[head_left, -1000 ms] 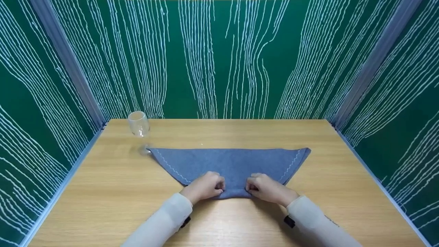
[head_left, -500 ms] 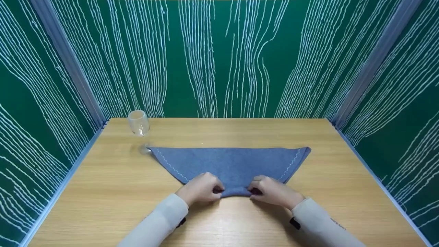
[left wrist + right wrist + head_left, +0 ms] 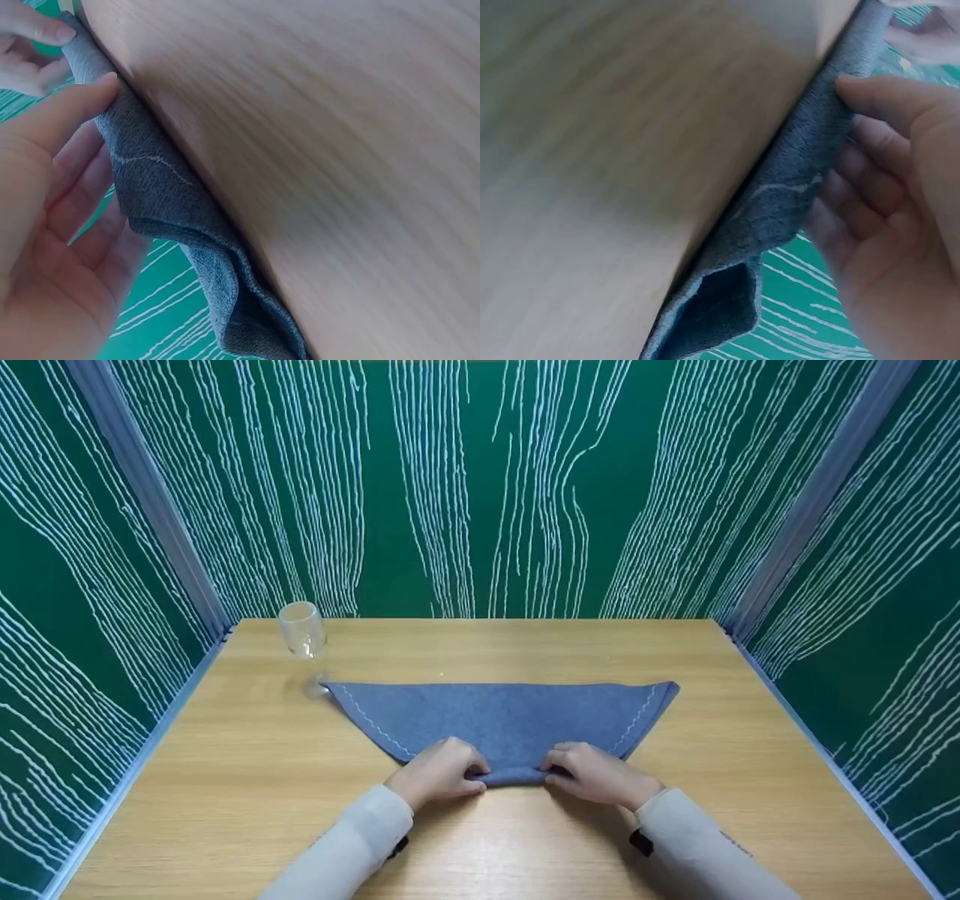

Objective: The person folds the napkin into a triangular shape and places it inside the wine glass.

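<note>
A grey-blue cloth (image 3: 510, 720) lies on the table with its long straight edge away from me and light wavy stitching along both slanted sides. Its near edge is turned over into a short roll (image 3: 514, 776). At the left end of that roll, my left hand (image 3: 444, 769) pinches the fabric; my right hand (image 3: 596, 772) does the same at the right end. Both wrist views show a thumb on the near side of the rolled cloth (image 3: 150, 165) and fingers behind it. Loose layers of cloth (image 3: 727, 300) gape open below the right hand's grip.
A clear stemmed glass (image 3: 302, 630) stands upright at the back left, its foot right at the cloth's left corner. The wooden table (image 3: 225, 780) is bordered by green walls (image 3: 510, 510) with white wavy lines.
The near edge of the cloth has rolled slightly away from me. Both hands have shifted a little outward, and their thumbs now show at the roll's front. The glass stays put.
</note>
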The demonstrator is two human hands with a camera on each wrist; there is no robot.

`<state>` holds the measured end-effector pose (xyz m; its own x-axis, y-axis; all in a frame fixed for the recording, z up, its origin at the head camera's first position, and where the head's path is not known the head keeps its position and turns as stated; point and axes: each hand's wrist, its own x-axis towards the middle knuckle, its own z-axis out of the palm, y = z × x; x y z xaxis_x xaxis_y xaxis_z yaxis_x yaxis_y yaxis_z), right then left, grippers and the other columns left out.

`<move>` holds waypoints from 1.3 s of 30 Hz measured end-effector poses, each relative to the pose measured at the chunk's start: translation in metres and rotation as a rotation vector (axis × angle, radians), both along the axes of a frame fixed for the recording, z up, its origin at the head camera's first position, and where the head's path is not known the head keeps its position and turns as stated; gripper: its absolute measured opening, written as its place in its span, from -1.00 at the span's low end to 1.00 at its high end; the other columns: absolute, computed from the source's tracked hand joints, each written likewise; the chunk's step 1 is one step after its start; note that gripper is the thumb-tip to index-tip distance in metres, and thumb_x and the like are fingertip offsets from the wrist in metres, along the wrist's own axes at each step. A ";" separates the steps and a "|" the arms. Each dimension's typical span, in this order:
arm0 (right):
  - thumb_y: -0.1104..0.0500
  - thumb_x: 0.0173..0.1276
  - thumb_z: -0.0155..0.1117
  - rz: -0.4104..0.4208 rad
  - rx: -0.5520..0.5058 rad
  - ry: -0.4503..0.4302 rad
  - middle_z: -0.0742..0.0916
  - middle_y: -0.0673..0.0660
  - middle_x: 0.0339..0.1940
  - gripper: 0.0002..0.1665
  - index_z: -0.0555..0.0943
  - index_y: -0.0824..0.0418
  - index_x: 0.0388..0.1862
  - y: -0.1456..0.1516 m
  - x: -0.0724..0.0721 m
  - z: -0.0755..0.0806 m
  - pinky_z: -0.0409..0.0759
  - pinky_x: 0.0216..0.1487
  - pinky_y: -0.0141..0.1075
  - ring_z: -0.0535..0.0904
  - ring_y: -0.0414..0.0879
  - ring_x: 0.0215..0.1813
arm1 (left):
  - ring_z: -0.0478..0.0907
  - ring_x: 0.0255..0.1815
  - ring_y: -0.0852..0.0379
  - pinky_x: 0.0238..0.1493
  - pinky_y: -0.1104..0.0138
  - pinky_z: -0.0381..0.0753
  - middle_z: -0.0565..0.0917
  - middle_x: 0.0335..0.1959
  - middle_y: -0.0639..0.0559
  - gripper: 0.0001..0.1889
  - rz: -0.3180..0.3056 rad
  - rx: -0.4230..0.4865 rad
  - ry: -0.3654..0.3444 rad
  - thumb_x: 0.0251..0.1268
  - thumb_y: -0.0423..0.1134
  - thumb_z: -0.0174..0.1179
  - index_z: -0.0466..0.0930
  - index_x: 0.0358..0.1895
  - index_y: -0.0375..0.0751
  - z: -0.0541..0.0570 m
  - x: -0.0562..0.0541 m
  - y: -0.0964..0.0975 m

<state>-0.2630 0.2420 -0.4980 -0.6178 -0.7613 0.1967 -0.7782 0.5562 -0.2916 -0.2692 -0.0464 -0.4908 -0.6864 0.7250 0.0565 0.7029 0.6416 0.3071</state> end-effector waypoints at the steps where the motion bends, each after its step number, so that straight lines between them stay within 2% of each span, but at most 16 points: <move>1: 0.28 0.43 0.28 0.004 -0.008 -0.017 0.72 0.06 -0.22 -0.90 0.70 0.24 -0.14 0.000 -0.001 0.001 0.67 -0.12 -0.24 0.67 -0.09 -0.15 | 0.67 -0.05 0.21 0.03 0.36 0.60 0.76 -0.13 0.13 -0.79 0.003 -0.004 0.000 0.30 -0.15 0.38 0.80 -0.06 -0.08 0.000 0.000 0.000; 7: 0.32 0.45 0.25 0.001 -0.023 -0.093 0.75 0.05 -0.26 -0.94 0.65 0.24 -0.17 -0.004 -0.010 0.008 0.68 -0.18 -0.25 0.70 -0.10 -0.18 | 0.66 -0.08 0.22 -0.01 0.36 0.62 0.76 -0.13 0.15 -0.81 0.021 -0.005 -0.014 0.38 -0.15 0.28 0.80 -0.07 -0.06 -0.002 -0.002 0.000; 12: 0.33 0.45 0.24 -0.033 -0.008 -0.169 0.75 0.04 -0.25 -0.94 0.64 0.25 -0.16 -0.006 -0.018 0.008 0.67 -0.18 -0.25 0.69 -0.11 -0.19 | 0.65 -0.17 0.22 -0.09 0.34 0.62 0.76 -0.21 0.14 -0.83 0.017 -0.004 0.007 0.41 -0.18 0.24 0.80 -0.14 -0.09 0.001 -0.001 0.000; 15: 0.34 0.45 0.24 -0.029 0.000 -0.166 0.74 0.06 -0.22 -0.93 0.65 0.26 -0.17 -0.006 -0.022 0.006 0.67 -0.14 -0.22 0.68 -0.08 -0.15 | 0.66 -0.19 0.22 -0.10 0.34 0.63 0.76 -0.24 0.13 -0.83 0.011 -0.011 0.021 0.43 -0.19 0.22 0.80 -0.16 -0.10 0.001 -0.001 0.000; 21: 0.34 0.46 0.23 -0.027 0.001 -0.144 0.73 0.07 -0.21 -0.93 0.66 0.26 -0.17 -0.005 -0.025 0.001 0.67 -0.10 -0.19 0.67 -0.03 -0.12 | 0.68 -0.07 0.14 0.02 0.30 0.62 0.76 -0.14 0.08 -0.80 0.022 -0.018 -0.001 0.45 -0.18 0.20 0.79 -0.08 -0.12 0.001 -0.001 0.000; 28: 0.31 0.48 0.21 -0.058 -0.006 -0.179 0.74 0.05 -0.20 -0.92 0.65 0.23 -0.16 -0.004 -0.026 0.002 0.66 -0.09 -0.17 0.68 -0.04 -0.11 | 0.65 0.04 0.11 0.11 0.26 0.59 0.74 -0.05 0.04 -0.76 0.055 0.012 -0.081 0.49 -0.20 0.14 0.74 0.02 -0.16 0.002 -0.006 0.000; 35: 0.30 0.49 0.20 -0.095 -0.012 -0.216 0.74 0.06 -0.19 -0.92 0.64 0.25 -0.13 -0.003 -0.027 0.003 0.66 -0.10 -0.16 0.67 -0.04 -0.11 | 0.56 -0.24 0.15 -0.11 0.24 0.57 0.66 -0.25 0.04 -0.89 0.105 0.132 -0.254 0.49 -0.25 0.12 0.61 -0.08 -0.16 0.004 -0.016 -0.001; 39: 0.28 0.52 0.16 -0.101 -0.020 -0.211 0.72 0.07 -0.22 -0.92 0.59 0.27 -0.15 -0.003 -0.029 0.001 0.66 -0.12 -0.16 0.68 -0.04 -0.13 | 0.50 -0.29 0.11 -0.16 0.18 0.52 0.62 -0.30 0.04 -0.94 0.125 0.166 -0.307 0.48 -0.28 0.11 0.56 -0.15 -0.14 0.005 -0.020 -0.001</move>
<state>-0.2923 0.2385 -0.4971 -0.7196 -0.6909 0.0696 -0.6397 0.6205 -0.4535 -0.2896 -0.0469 -0.4860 -0.7725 0.6325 -0.0559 0.4809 0.6403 0.5989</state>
